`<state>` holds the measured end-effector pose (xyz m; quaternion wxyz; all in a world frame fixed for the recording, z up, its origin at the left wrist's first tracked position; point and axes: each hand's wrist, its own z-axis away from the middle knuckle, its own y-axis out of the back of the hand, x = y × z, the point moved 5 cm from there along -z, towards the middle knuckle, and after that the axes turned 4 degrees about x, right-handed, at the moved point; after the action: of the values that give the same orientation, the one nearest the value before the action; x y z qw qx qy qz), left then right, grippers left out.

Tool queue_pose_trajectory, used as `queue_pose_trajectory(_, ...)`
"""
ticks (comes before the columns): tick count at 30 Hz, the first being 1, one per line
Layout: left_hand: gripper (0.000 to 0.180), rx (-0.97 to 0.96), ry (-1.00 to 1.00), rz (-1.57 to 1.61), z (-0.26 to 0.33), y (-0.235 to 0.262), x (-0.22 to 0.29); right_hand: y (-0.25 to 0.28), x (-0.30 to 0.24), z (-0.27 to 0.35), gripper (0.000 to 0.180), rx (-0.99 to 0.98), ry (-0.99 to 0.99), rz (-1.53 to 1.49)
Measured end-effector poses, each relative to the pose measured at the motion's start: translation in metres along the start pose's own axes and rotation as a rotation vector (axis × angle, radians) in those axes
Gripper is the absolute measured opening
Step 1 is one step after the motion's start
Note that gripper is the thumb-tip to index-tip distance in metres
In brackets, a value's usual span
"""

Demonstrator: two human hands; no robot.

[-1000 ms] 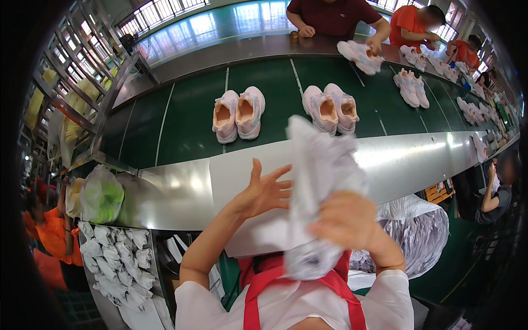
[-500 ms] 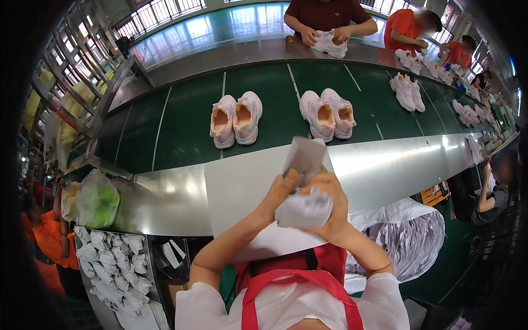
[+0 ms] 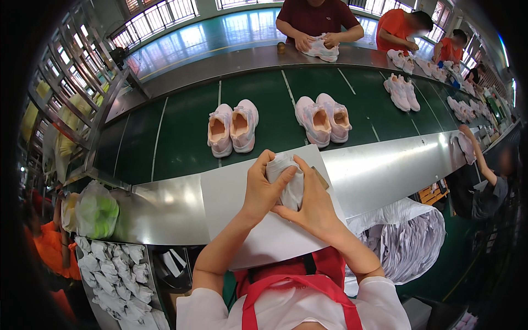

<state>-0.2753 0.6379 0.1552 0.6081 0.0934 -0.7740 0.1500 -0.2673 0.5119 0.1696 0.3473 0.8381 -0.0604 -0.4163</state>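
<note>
clear plastic bag (image 3: 98,212), green-yellow contents, perhaps packaging, left of steel counter (image 3: 165,212).

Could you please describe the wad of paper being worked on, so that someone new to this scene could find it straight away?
Start at the green conveyor belt and come to the steel ledge on its near side, where a white sheet lies. Just above it, the left hand and right hand squeeze a crumpled white paper wad. Unlike the finished wads in the bin lower left, it is hand-held.

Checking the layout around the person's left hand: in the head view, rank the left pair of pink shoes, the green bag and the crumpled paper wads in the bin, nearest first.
From the left hand:
1. Left pair of pink shoes, ahead on the green belt.
2. Green bag, far left beside the steel ledge.
3. Crumpled paper wads, lower left in the bin; nearly level with the bag.
</note>
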Motion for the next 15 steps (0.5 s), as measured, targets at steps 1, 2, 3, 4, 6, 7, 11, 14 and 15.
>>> queue_pose_trajectory(1, 0.024, 0.0, -0.021, -0.002, 0.0, 0.0, -0.001, -0.002, 0.002, -0.003, 0.098, -0.035, -0.048, -0.074)
queue_pose_trajectory(2, 0.024, 0.001, -0.043, -0.005, -0.001, 0.0, -0.004, -0.005, 0.004, -0.005, 0.097, -0.07, -0.095, -0.148)
queue_pose_trajectory(3, 0.023, -0.001, -0.067, -0.009, -0.003, 0.0, -0.003, -0.006, 0.006, -0.008, 0.097, -0.101, -0.14, -0.222)
queue_pose_trajectory(4, 0.023, -0.03, -0.056, 0.027, -0.005, 0.0, -0.002, -0.004, 0.005, -0.011, 0.095, -0.122, -0.143, -0.255)
queue_pose_trajectory(6, 0.022, -0.091, -0.034, 0.098, -0.011, -0.002, 0.004, 0.002, 0.005, -0.015, 0.093, -0.163, -0.15, -0.319)
queue_pose_trajectory(7, 0.021, -0.088, -0.026, 0.129, -0.013, -0.004, 0.008, -0.002, 0.008, -0.016, 0.089, -0.187, -0.169, -0.362)
queue_pose_trajectory(11, 0.02, 0.028, -0.099, 0.135, -0.016, -0.006, 0.01, -0.018, 0.019, -0.017, 0.072, -0.32, -0.289, -0.454)
queue_pose_trajectory(14, 0.023, 0.242, -0.278, 0.103, -0.028, -0.013, 0.02, -0.022, 0.023, -0.022, 0.061, -0.399, -0.338, -0.44)
queue_pose_trajectory(15, 0.025, 0.138, -0.128, 0.167, -0.034, -0.017, 0.017, -0.023, 0.024, -0.025, 0.059, -0.422, -0.341, -0.431)
